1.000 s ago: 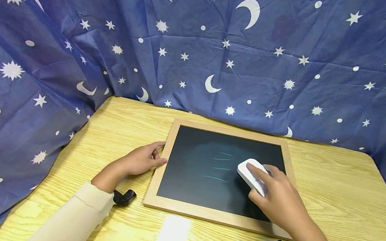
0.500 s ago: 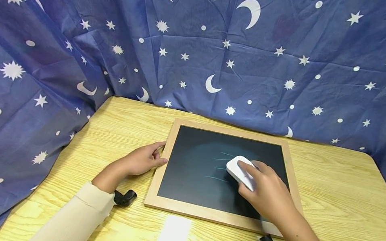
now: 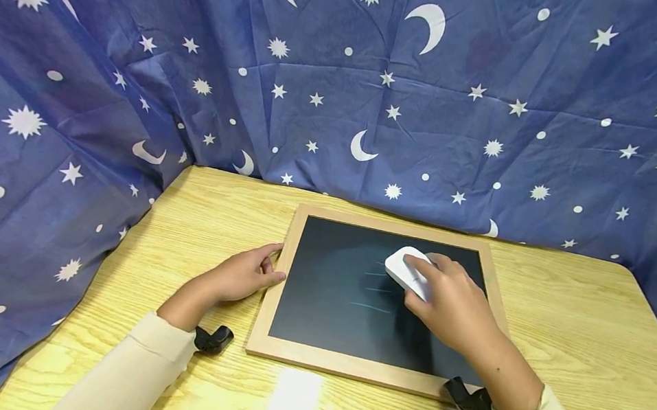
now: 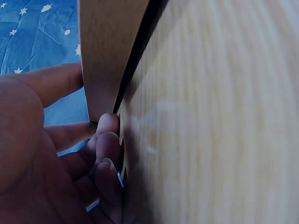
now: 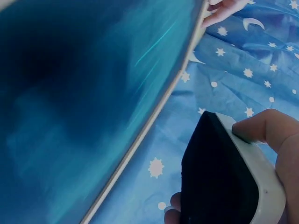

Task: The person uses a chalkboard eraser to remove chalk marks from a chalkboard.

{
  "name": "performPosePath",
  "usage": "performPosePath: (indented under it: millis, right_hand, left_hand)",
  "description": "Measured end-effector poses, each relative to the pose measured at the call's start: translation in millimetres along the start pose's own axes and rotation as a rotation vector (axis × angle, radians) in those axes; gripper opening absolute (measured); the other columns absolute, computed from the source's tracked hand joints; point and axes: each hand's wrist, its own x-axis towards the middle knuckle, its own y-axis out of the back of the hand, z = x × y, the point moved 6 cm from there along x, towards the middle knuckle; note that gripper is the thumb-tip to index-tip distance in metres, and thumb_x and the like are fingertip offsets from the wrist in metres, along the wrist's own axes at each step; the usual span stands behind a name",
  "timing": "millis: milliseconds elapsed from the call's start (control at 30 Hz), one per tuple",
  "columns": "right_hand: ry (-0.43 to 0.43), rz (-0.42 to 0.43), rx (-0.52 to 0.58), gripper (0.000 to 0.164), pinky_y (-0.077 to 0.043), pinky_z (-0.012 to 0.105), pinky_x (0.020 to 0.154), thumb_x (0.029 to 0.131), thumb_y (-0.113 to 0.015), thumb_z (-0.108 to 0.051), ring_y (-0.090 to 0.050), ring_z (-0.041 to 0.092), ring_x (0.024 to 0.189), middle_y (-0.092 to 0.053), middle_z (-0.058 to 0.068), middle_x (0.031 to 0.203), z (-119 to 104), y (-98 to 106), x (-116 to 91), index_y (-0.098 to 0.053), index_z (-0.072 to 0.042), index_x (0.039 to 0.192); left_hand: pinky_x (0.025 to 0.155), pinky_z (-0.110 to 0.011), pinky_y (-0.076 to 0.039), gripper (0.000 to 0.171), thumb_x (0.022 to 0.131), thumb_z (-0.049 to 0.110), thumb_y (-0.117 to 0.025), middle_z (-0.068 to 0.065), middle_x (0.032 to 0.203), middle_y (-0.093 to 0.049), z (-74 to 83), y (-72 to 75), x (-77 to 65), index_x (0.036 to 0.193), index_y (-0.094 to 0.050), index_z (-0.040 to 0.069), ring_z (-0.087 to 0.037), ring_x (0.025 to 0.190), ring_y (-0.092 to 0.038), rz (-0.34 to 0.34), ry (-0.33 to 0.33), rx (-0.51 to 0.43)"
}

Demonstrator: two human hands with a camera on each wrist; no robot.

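Observation:
A chalkboard (image 3: 325, 322) in a pale wooden frame lies on the table. Several thin teal chalk lines (image 3: 370, 307) cross its middle. My right hand (image 3: 454, 315) grips a white chalkboard eraser (image 3: 407, 271) over the upper right part of the board, hiding the right end of the top lines. In the right wrist view, the eraser's black felt face (image 5: 215, 172) shows, and a gap separates it from the board. At the left side, my left hand (image 3: 238, 274) holds the frame (image 4: 106, 56), thumb on its face and other fingers at its outer edge.
The yellow wood-grain table (image 3: 563, 319) extends around the board. Behind it and at the left hangs a blue curtain (image 3: 315, 120) with white moons and stars. Black wrist cameras (image 3: 214, 340) sit on both wrists. Sunlight patches (image 3: 291, 404) brighten the near side.
My right hand has carried the eraser left, then slightly toward the far side, over the upper chalk lines. My left hand stays at the frame.

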Motion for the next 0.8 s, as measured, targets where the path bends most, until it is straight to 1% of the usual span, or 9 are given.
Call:
performPosePath:
  millis: [133, 233, 400, 533, 567, 800]
  right_hand:
    - [-0.001, -0.052, -0.008, 0.048, -0.053, 0.048, 0.074, 0.086, -0.07, -0.021, -0.06, 0.039, 0.107, -0.06, 0.025, 0.128, 3.8, -3.0, 9.9, -0.064, -0.013, 0.134]
    - [0.016, -0.097, -0.017, 0.049, -0.052, 0.048, 0.077, 0.089, -0.071, -0.022, -0.058, 0.039, 0.109, -0.058, 0.025, 0.131, 6.4, -7.5, 16.3, -0.062, -0.014, 0.137]
    - [0.103, -0.131, -0.042, 0.051, -0.052, 0.05, 0.083, 0.091, -0.073, -0.023, -0.058, 0.038, 0.111, -0.057, 0.025, 0.13, 9.5, -15.1, 26.3, -0.06, -0.013, 0.139]
    - [0.167, -0.15, -0.034, 0.052, -0.05, 0.055, 0.094, 0.091, -0.074, -0.022, -0.057, 0.044, 0.119, -0.056, 0.028, 0.134, 10.5, -19.3, 33.5, -0.059, -0.011, 0.139]
    - [0.178, -0.156, -0.032, 0.052, -0.05, 0.056, 0.095, 0.091, -0.074, -0.022, -0.056, 0.045, 0.12, -0.056, 0.029, 0.134, 10.7, -20.6, 35.3, -0.059, -0.011, 0.139]
    - [0.187, -0.2, -0.062, 0.052, -0.051, 0.054, 0.096, 0.092, -0.074, -0.025, -0.057, 0.043, 0.12, -0.056, 0.028, 0.133, 15.3, -32.8, 45.6, -0.06, -0.012, 0.139]
  left_hand:
    - [0.07, -0.031, -0.042, 0.068, 0.1, 0.035, -0.062, -0.002, 0.094, -0.059, -0.5, 0.2, 1.1, 0.157, -0.032, 0.011, -0.015, 0.073, -0.052, 0.003, 0.001, -0.002]
    - [0.069, -0.03, -0.042, 0.069, 0.1, 0.036, -0.062, -0.002, 0.094, -0.059, -1.5, -0.5, 1.1, 0.157, -0.032, 0.011, -0.015, 0.072, -0.051, 0.002, 0.007, -0.003]
    - [0.068, -0.03, -0.042, 0.069, 0.1, 0.036, -0.062, -0.001, 0.093, -0.059, -1.0, -0.8, 0.2, 0.157, -0.032, 0.012, -0.015, 0.072, -0.051, 0.003, 0.014, -0.008]
    - [0.07, -0.031, -0.042, 0.068, 0.1, 0.035, -0.061, -0.001, 0.094, -0.058, 0.2, -0.4, 0.1, 0.157, -0.032, 0.011, -0.015, 0.073, -0.051, 0.005, 0.009, 0.0]
    - [0.07, -0.031, -0.042, 0.068, 0.1, 0.035, -0.061, -0.001, 0.094, -0.058, 0.1, -0.3, 0.0, 0.157, -0.032, 0.011, -0.015, 0.073, -0.051, 0.006, 0.009, 0.003]
    - [0.069, -0.032, -0.041, 0.067, 0.1, 0.036, -0.062, 0.0, 0.093, -0.058, -0.5, -2.5, 2.1, 0.156, -0.034, 0.012, -0.015, 0.072, -0.05, 0.009, 0.005, 0.026]
